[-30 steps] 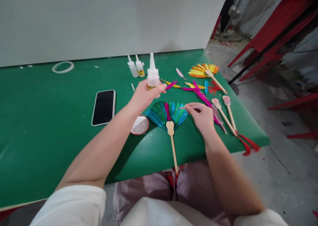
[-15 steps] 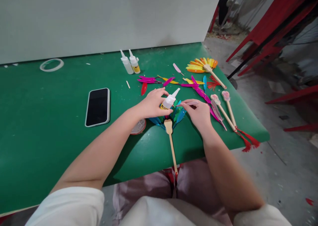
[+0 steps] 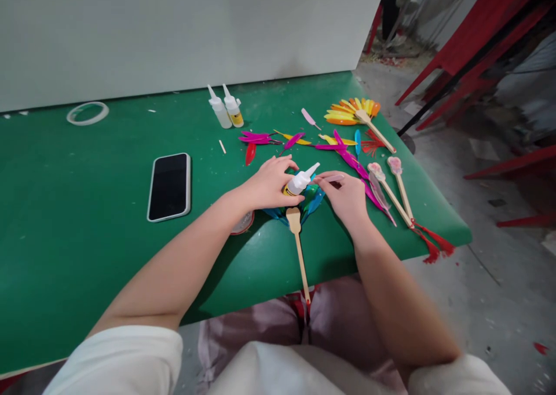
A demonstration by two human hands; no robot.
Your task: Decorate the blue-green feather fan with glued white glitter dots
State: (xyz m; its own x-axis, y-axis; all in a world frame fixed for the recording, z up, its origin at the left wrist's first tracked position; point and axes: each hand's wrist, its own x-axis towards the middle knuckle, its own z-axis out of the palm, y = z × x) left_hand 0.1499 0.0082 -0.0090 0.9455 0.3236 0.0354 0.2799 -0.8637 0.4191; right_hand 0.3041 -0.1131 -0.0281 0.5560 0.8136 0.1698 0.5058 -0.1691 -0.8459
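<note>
Now left hand (image 3: 269,185) tilting glue bottle (image 3: 299,182), right hand (image 3: 345,197) pinching feather (image 3: 330,178)

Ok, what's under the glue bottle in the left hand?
Under the glue bottle lies a blue-green feather fan on the table. Only side feathers and its wooden handle show; the left hand and the right hand, which pinches a pink feather, cover the rest.

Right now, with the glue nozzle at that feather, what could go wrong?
The glue bottle in the left hand points its nozzle at the pink feather pinched in the right hand: glue may reach those fingers.
Both sit above the blue-green fan: a drip could spot its feathers.
The fan handle overhangs the table edge; a forearm nudge might shift it.
</note>
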